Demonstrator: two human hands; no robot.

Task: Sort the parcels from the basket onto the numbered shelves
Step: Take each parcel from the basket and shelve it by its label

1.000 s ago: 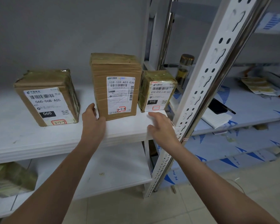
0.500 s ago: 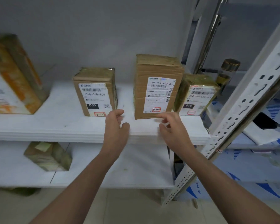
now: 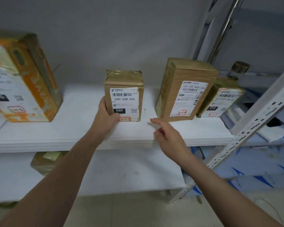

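Observation:
Several parcels stand upright on a white shelf (image 3: 56,135). The small brown box labelled 060 (image 3: 126,89) is in the middle; my left hand (image 3: 105,117) grips its lower left corner, thumb on the front. To its right stands a taller brown box labelled 159 (image 3: 185,89), then a small taped box labelled 010 (image 3: 223,99). My right hand (image 3: 169,136) hovers between the 060 and 159 boxes, index finger pointing left, other fingers loosely curled, holding nothing. A large orange-and-white box (image 3: 21,79) stands at the far left.
A perforated white shelf post (image 3: 246,126) slants down at the right. Behind it a second shelving unit holds a gold-capped jar (image 3: 238,71) and a dark flat item (image 3: 277,122). The lower white shelf (image 3: 121,174) carries a taped parcel (image 3: 46,161) at its left.
My view has swung left. My left hand moved from the gap in front of the shelf onto the 060 box and took hold of it. My right hand drew back from the 159 box.

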